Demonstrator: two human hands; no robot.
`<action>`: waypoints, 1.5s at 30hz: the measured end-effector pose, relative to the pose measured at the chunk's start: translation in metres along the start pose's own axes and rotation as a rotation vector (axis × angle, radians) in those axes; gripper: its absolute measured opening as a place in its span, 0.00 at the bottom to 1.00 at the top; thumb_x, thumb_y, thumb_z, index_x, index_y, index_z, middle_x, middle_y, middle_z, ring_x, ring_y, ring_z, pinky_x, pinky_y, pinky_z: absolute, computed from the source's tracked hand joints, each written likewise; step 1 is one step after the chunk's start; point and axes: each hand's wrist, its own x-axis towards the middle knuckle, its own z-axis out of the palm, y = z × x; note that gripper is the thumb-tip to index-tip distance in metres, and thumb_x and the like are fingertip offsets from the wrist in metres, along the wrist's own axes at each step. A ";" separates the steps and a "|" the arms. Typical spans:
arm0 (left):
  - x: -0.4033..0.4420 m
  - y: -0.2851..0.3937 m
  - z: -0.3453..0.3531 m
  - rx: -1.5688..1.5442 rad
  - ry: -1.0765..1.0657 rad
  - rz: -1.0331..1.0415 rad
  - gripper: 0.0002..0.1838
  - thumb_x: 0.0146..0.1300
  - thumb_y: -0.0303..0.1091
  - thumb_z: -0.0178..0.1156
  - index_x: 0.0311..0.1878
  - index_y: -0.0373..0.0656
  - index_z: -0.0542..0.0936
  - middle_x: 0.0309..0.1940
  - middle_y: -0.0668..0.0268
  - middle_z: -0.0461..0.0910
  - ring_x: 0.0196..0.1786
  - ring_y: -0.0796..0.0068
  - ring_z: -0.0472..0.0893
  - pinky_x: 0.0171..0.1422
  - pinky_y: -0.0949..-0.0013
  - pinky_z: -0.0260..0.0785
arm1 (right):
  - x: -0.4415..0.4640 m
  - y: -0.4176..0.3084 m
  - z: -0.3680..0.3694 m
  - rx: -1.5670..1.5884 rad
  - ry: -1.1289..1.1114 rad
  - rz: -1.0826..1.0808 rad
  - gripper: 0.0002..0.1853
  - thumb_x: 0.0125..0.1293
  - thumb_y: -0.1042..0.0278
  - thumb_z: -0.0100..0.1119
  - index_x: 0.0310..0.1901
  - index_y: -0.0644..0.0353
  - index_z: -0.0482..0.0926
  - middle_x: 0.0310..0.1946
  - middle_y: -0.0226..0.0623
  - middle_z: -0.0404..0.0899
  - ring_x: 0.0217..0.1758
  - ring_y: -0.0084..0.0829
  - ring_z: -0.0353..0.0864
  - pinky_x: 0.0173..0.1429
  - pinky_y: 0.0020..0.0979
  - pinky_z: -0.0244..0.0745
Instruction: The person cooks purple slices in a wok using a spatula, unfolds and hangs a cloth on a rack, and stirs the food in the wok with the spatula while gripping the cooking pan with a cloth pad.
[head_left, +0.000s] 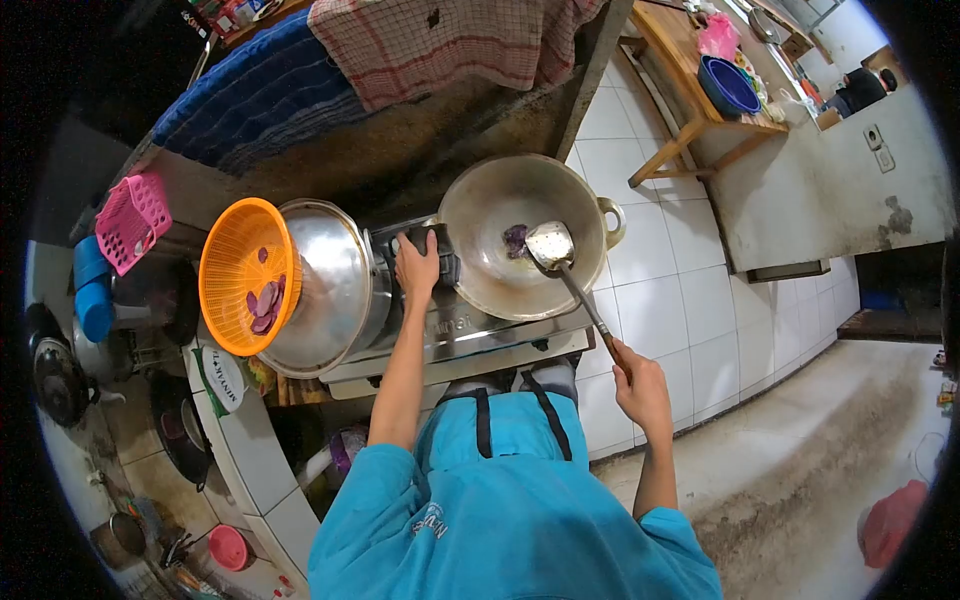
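A large metal wok [480,215] sits on the stove, with a small clump of dark purple food [515,241] at its bottom. My right hand [642,388] is closed around the handle of a metal spatula [550,246], whose blade rests inside the wok beside the food. At the wok's left side, my left hand [417,265] grips a black cloth or pad [440,256] where the wok's handle would be; the handle itself is hidden. Left of that hand, an orange basket [222,285] with several purple slices [266,300] is tilted on a big lidded pot [325,330].
The stove [450,335] runs under wok and pot. A blue towel [265,100] and a checked cloth [420,45] hang over the partition behind. A pink basket [135,220] hangs at left. At upper right, a wooden table [675,60] bears a blue basin [728,88].
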 end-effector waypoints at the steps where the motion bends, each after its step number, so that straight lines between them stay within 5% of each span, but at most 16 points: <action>1: -0.001 0.001 0.000 -0.010 0.004 -0.001 0.35 0.63 0.56 0.55 0.62 0.36 0.64 0.45 0.40 0.78 0.50 0.36 0.76 0.55 0.46 0.68 | -0.002 0.001 0.000 -0.013 -0.012 0.016 0.22 0.59 0.77 0.54 0.57 0.62 0.74 0.34 0.54 0.80 0.37 0.53 0.79 0.42 0.47 0.72; 22: -0.002 -0.010 0.011 -0.099 0.020 0.109 0.31 0.63 0.48 0.58 0.63 0.38 0.67 0.47 0.39 0.78 0.50 0.37 0.77 0.54 0.48 0.68 | -0.004 0.001 0.050 0.158 0.016 -0.032 0.23 0.59 0.80 0.55 0.58 0.64 0.74 0.34 0.58 0.79 0.37 0.55 0.80 0.42 0.42 0.74; 31: 0.000 -0.012 0.014 -0.098 0.050 0.140 0.30 0.62 0.47 0.60 0.61 0.36 0.69 0.46 0.39 0.78 0.50 0.37 0.77 0.54 0.49 0.69 | -0.002 0.013 0.078 0.125 0.045 -0.093 0.26 0.59 0.76 0.56 0.61 0.58 0.71 0.29 0.56 0.78 0.33 0.55 0.78 0.37 0.50 0.71; 45: -0.002 -0.008 0.010 -0.095 0.061 0.146 0.31 0.62 0.47 0.60 0.61 0.35 0.69 0.45 0.38 0.78 0.49 0.38 0.77 0.53 0.48 0.69 | -0.002 0.005 0.074 0.114 0.013 -0.025 0.23 0.58 0.81 0.54 0.57 0.64 0.74 0.37 0.58 0.80 0.41 0.56 0.80 0.44 0.44 0.75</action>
